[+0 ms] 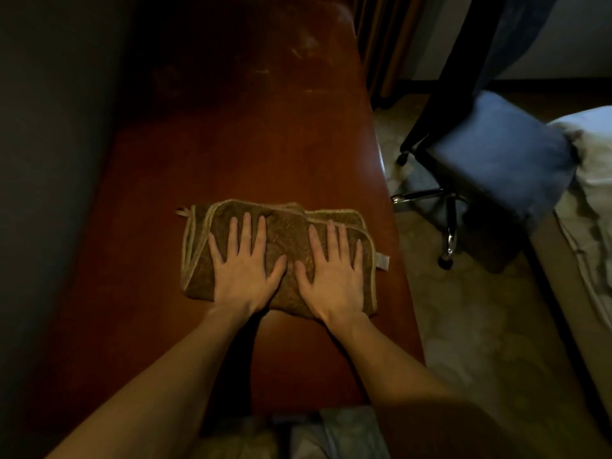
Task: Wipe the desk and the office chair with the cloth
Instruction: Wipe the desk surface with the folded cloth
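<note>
- Wall (pixel 49 127): far left, dark. Runs along table's left side and bounds any stroke that way.
- Table (pixel 231 144): red-brown top, long axis running away from the person. Pale smears (pixel 298 51) at far end, so prob. not wiped there yet.
- Cloth (pixel 289 233): brown w/ pale trim, folded, flat on table's nearer half. Long axis crosswise, i.e. square to table's length. Small loop at left corner, white tag at right edge, close to table's right edge.
- Left hand (pixel 245 270): palm down on cloth's left half. Grip not closed: fingers straight, spread, pressing, nothing pinched.
- Right hand (pixel 331 276): same on cloth's right half. Grip apart, flat press.
- Key relation: cloth sits directly under both hands, neither nearer. Smeared stretch lies straight ahead, so the next move is likely a two-hand push fwd along table's length, broad side leading. Wall and right edge set the lane.
- Office chair (pixel 496 154): blue seat, black frame, chrome base w/ castors. Stands on carpet (pixel 463 326) right of table, apart from it. Chair's turn not begun, by the look of it; needs a turn to the right.
- Bed (pixel 592 167): far right, white bedding just beside chair seat.
</note>
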A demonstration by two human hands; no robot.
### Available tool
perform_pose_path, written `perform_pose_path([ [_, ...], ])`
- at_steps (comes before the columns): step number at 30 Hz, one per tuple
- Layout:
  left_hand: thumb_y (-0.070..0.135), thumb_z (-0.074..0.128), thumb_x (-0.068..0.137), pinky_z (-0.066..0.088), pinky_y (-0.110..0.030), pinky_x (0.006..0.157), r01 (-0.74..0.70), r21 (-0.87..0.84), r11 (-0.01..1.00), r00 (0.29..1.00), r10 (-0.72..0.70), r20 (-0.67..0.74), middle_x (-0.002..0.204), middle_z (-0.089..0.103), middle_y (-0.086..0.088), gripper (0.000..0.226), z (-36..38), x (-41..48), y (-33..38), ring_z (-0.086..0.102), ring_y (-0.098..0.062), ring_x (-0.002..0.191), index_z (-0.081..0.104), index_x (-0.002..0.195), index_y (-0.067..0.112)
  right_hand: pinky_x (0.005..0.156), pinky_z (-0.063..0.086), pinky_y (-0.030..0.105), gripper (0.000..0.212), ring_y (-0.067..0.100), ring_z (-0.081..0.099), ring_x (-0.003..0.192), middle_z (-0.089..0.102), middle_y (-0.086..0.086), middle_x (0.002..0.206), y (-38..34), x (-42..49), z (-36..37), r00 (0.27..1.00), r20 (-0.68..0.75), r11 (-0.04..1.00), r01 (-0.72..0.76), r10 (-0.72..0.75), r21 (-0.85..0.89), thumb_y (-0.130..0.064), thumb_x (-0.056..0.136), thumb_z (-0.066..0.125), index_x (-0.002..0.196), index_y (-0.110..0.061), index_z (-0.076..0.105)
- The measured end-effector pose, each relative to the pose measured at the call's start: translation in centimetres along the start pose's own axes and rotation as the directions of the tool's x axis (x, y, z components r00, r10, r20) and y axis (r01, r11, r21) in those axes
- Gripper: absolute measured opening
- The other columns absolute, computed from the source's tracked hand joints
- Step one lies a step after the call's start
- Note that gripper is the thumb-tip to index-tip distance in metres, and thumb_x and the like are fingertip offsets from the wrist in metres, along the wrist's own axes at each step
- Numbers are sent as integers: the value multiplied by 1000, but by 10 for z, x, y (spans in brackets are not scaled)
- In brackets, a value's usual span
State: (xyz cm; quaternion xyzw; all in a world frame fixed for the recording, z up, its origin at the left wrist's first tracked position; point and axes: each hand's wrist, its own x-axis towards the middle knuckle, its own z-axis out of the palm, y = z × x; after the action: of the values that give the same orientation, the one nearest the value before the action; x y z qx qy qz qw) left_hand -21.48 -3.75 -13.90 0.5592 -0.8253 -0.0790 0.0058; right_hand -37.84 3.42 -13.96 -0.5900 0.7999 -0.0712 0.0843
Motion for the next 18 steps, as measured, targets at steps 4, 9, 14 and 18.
perform_pose_path([
  [4, 79, 4, 93, -7, -63, 122, -2, 3, 1000, 1000, 2, 27, 169, -17, -2, 87, 4, -53, 5, -17, -23, 156, -15, 161, 28, 124, 3, 56, 68, 23, -8, 156, -3, 4, 169, 0, -56, 0, 1000, 29, 999, -10, 9, 45, -57, 99, 18, 162, -33, 4],
  [9, 79, 4, 93, -6, -62, 122, 12, 27, 1000, 1000, -12, 9, 169, -14, -3, 89, 11, -105, 13, -13, -24, 157, -12, 161, 24, 124, 2, 55, 64, 21, -10, 156, -6, 2, 169, -1, -110, 0, 998, 66, 998, -18, 13, 68, -50, 100, 16, 161, -37, 1],
  [14, 79, 4, 92, -9, -61, 122, 9, 22, 1000, 1000, -9, 12, 169, -13, -4, 90, 16, -145, 22, -12, -26, 157, -10, 162, 24, 124, 1, 54, 62, 20, -10, 156, -6, 1, 169, 3, -153, 0, 998, 51, 997, -44, 40, 67, -48, 102, 21, 160, -39, 1],
  [18, 81, 1, 91, -11, -61, 122, 7, 24, 1000, 999, -8, 35, 169, -18, -4, 90, 19, -163, 26, -18, -26, 156, -15, 161, 28, 124, 2, 55, 62, 20, -9, 156, -4, 2, 169, 4, -173, 1, 997, 18, 993, -81, 80, 85, -48, 101, 21, 160, -40, 4],
])
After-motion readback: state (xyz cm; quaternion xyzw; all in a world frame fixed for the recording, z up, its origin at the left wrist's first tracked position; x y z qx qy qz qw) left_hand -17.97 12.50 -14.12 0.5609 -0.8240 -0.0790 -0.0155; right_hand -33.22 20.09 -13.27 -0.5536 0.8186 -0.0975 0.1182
